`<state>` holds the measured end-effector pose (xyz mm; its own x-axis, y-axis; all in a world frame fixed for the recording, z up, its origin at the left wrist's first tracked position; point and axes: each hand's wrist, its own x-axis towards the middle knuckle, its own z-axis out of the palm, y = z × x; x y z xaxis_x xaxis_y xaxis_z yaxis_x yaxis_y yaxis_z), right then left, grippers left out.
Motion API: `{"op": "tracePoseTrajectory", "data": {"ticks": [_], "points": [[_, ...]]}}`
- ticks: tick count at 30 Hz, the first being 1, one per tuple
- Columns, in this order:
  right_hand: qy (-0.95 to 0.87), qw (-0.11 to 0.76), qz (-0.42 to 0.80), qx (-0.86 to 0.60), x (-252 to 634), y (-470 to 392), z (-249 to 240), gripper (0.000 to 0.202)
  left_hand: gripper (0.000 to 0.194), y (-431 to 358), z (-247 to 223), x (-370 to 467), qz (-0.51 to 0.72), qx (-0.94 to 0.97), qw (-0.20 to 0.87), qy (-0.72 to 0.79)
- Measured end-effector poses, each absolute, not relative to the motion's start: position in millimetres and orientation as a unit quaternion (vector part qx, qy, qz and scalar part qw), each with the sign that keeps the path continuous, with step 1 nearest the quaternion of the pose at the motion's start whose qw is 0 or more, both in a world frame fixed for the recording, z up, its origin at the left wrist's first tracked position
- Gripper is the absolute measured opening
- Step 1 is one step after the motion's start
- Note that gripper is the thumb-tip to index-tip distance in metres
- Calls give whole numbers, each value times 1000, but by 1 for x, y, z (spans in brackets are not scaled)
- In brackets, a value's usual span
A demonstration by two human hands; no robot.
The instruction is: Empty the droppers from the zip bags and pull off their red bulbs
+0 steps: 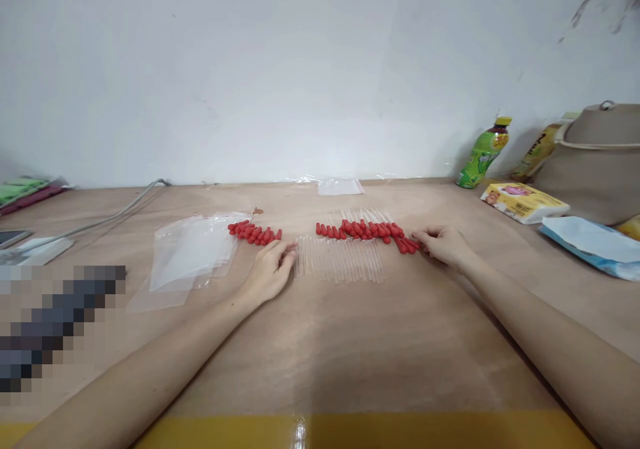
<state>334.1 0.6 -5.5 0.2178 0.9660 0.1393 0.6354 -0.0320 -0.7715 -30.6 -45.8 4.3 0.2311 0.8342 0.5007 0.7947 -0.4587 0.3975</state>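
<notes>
Thin clear dropper tubes (343, 260) lie side by side in a row at the middle of the table. My left hand (273, 270) is closed at the left end of this row, its fingertips against the outermost tube; its grip there is partly hidden. Red rubber bulbs (367, 229) form a heap along the far ends of the tubes. At the heap's right end, my right hand (443, 244) pinches a red bulb (413, 243) between thumb and fingers. More clear tubes (367, 215) stick out behind the heap. Another cluster of red bulbs (255, 233) sits beyond my left hand.
Clear plastic bags (193, 252) lie left of my left hand. A grey cable (127, 209) crosses the far left. On the right stand a green drink bottle (484, 154), a yellow tissue pack (525, 202), a blue-and-white packet (593, 245) and a beige bag (593, 169). A white wall borders the table (320, 349).
</notes>
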Motion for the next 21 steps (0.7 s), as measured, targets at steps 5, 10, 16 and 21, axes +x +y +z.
{"op": "tracePoseTrajectory", "data": {"ticks": [5, 10, 16, 21], "points": [[-595, 392, 178, -679, 330, 3, -8, 40, 29, -48, 7, -29, 335, 784, 32, 521], [-610, 371, 143, -686, 323, 8, -4, 45, 33, -48, 8, -28, 327, 783, 42, 528], [-614, 361, 117, -692, 317, 13, -4, 39, 33, -47, 7, -28, 332, 787, 37, 519], [-600, 378, 108, -696, 312, 12, -4, 37, 33, -46, 7, -28, 330, 788, 28, 519]]}}
